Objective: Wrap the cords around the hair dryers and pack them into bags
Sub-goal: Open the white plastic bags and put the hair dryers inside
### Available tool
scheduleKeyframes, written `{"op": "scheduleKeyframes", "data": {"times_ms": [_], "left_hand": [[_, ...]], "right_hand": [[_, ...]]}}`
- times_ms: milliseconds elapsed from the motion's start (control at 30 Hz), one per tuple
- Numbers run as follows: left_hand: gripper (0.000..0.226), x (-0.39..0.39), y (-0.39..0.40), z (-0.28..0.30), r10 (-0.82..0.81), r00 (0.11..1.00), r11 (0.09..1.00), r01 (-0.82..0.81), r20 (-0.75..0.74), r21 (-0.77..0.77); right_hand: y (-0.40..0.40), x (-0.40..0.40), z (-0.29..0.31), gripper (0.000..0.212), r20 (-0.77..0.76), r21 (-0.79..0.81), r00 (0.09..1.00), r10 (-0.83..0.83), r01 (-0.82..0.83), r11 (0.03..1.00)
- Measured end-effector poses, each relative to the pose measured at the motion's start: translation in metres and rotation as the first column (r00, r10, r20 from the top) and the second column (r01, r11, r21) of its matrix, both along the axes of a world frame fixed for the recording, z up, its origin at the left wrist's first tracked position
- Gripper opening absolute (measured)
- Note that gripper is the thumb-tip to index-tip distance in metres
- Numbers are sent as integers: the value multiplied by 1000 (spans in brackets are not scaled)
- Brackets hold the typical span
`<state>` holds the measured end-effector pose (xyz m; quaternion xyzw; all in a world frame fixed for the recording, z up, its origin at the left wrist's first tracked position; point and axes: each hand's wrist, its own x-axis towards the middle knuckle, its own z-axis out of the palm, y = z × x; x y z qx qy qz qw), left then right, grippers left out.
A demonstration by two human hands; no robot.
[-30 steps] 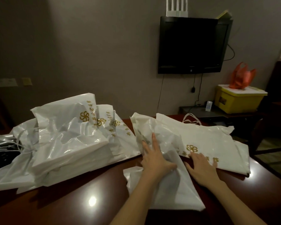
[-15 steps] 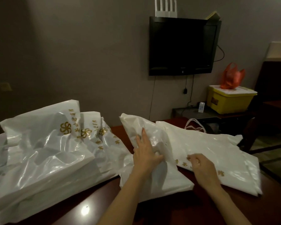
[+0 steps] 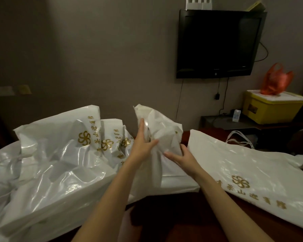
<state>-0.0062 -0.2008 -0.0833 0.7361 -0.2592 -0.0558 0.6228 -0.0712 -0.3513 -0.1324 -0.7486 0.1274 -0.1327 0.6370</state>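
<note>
Head view: a dark wooden table (image 3: 173, 220) carries several white plastic bags printed with gold pinwheel logos and gold characters. The person holds one white bag (image 3: 162, 135) upright over the middle of the table, between both hands. The left hand (image 3: 142, 145) lies against the bag's left face with its fingers straight and pointing up, while its thumb presses into the plastic from the front, so the plastic is pinched between thumb and fingers. The right hand (image 3: 180, 157) grips the lower right part of the same bag, with fingers curled round the bunched plastic. Whether the held bag contains anything cannot be told, and no hair dryer or cord can be made out. A pile of bags (image 3: 47, 165) lies on the left part of the table, just beside the left forearm, crumpled and overlapping. A flat bag (image 3: 243, 165) lies on the right part of the table, with its white handles (image 3: 240, 138) at the far edge. On the wall behind hangs a dark television (image 3: 217, 44). Below and to the right of it, a low cabinet bears a yellow box (image 3: 271, 109) with a white lid, and an orange bag (image 3: 276, 79) sits on that lid.
</note>
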Motion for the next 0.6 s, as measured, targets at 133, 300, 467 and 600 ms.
{"op": "scheduleKeyframes", "data": {"times_ms": [133, 300, 467, 600], "left_hand": [[81, 28, 30, -22, 252, 961, 960, -234, -115, 152], [81, 35, 36, -27, 376, 927, 849, -339, -11, 405], [99, 10, 38, -3, 323, 931, 766, -361, 168, 532], [66, -40, 23, 6, 95, 851, 663, -441, 516, 605]], "right_hand": [[5, 24, -18, 83, -144, -103, 986, 83, -98, 990], [7, 30, -13, 86, -58, -497, 998, -26, -6, 868], [44, 19, -32, 59, -120, -776, 992, 46, -123, 618], [38, 3, -28, 54, -142, -736, 988, 56, -143, 661]]}}
